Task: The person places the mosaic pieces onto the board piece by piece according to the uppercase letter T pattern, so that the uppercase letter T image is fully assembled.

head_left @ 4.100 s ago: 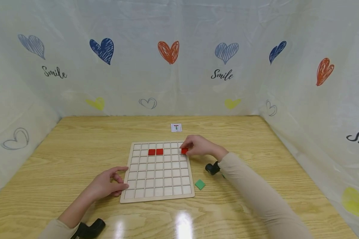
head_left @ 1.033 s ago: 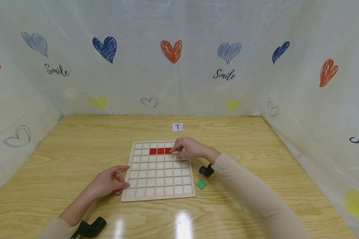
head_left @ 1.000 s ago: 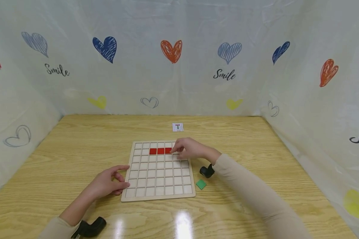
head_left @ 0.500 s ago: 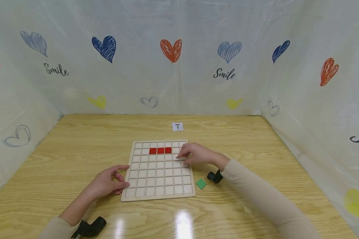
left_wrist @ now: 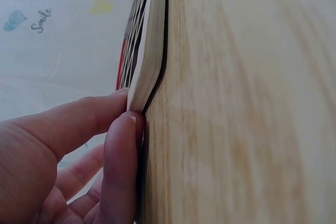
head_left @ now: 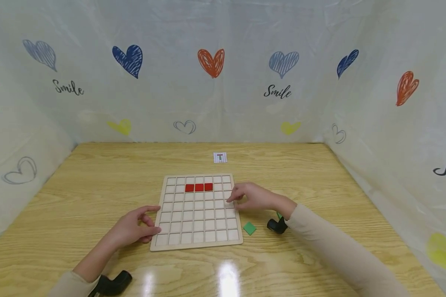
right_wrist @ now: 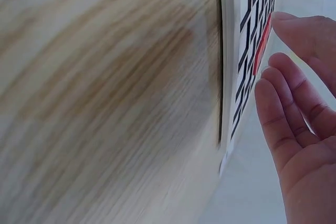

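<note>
In the head view a wooden grid board (head_left: pixel 156 246) lies flat on the table, with three red square tiles (head_left: pixel 199 187) side by side in its second row from the back. My left hand (head_left: pixel 131 226) rests at the board's left side; its forefinger and thumb touch the edge, apart from each other. Over the board's right edge hovers my right hand (head_left: pixel 255 196), fingers loosely bent and thumb apart, holding nothing. A green square tile (head_left: pixel 250 228) lies on the table just right of the board. Another green piece (head_left: pixel 279 215) shows partly behind the right wrist.
Behind the board lies a small card (head_left: pixel 220 157) printed with a grid and a red and green T shape. Black devices (head_left: pixel 276 226) are worn at both wrists. A pale curtain (head_left: pixel 238 111) with printed hearts encloses the table (head_left: pixel 126 165).
A third red tile, earlier held by the right hand, now lies beside the other two. The right hand has let go and moved right and nearer. The left hand stays at the edge.
</note>
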`<state>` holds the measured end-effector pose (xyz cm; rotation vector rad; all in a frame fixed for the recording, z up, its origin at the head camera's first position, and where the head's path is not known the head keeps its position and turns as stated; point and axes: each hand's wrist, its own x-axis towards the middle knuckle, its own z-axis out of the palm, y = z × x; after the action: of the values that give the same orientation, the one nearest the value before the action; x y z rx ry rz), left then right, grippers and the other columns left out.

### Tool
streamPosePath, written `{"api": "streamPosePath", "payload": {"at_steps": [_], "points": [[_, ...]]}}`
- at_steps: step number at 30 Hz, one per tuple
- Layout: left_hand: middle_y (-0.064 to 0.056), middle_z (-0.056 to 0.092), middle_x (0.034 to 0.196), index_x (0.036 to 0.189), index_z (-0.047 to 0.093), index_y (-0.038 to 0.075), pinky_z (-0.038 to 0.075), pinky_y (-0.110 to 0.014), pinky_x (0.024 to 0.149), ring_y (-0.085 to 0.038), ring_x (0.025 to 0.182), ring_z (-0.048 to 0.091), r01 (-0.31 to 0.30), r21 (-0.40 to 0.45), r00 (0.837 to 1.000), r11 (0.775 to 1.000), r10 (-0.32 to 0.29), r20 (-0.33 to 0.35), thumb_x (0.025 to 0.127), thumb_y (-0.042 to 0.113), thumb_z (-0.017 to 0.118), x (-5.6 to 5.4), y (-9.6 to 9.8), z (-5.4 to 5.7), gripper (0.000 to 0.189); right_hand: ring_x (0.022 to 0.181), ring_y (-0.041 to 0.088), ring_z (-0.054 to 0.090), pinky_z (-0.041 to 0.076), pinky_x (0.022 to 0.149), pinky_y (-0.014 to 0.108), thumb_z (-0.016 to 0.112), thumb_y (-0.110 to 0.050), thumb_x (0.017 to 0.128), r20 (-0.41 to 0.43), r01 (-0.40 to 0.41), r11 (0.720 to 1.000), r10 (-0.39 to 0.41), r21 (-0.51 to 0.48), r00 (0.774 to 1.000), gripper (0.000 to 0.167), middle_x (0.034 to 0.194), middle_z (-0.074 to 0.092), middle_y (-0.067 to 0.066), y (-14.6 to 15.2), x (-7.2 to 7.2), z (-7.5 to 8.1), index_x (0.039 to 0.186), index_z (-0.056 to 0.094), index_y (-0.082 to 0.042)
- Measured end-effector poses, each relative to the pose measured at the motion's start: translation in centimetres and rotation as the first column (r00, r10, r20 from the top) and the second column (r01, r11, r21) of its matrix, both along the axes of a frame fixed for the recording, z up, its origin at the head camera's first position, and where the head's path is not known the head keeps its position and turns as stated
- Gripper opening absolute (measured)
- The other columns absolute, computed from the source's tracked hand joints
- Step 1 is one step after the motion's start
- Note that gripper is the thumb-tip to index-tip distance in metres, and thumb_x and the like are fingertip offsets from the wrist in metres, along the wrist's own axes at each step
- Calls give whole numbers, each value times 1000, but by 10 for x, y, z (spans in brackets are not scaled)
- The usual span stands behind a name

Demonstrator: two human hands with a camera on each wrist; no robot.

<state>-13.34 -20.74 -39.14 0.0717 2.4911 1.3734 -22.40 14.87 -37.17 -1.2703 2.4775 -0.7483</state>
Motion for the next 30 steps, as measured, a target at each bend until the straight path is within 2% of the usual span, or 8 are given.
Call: {"api": "streamPosePath", "payload": {"at_steps": [7, 13, 21, 30], "points": [[-8, 54, 81, 134, 44, -1, 53, -29, 52, -17, 60, 58, 9, 8, 1000, 1000, -9, 0, 75, 14, 79, 1, 0, 0, 70, 87, 15, 54, 48, 78, 28, 70, -4, 82, 23, 4, 1000, -4, -5, 1000, 23, 96, 59, -1, 10, 12, 1, 105, 71, -5], [-8, 54, 81, 135, 43, -2, 52, -29, 51, -18, 60, 57, 18, 10, 1000, 1000, -18, -9, 76, 14, 78, 2, 0, 0, 70, 84, 10, 50, 47, 76, 25, 68, -2, 82, 15, -36, 999, 36, -14, 999, 23, 95, 58, -2, 16, 18, -5, 105, 71, -5], [-8, 55, 81, 134, 45, 0, 53, -29, 52, -18, 60, 58, 4, -5, 1000, 1000, -4, -8, 75, 16, 79, 1, 1, 1, 70, 91, 7, 54, 46, 82, 25, 71, -9, 83, 10, -49, 998, 49, -27, 999, 20, 96, 58, -6, 23, 28, -8, 104, 71, -8], [-8, 55, 82, 135, 44, -2, 52, -29, 52, -18, 60, 57, 17, -3, 1000, 1000, -17, -5, 76, 13, 78, 2, 0, 2, 69, 96, 9, 55, 45, 89, 28, 71, -7, 81, -17, -74, 997, 74, -36, 997, 23, 99, 59, -5, 35, 35, -13, 104, 71, -7]]}}
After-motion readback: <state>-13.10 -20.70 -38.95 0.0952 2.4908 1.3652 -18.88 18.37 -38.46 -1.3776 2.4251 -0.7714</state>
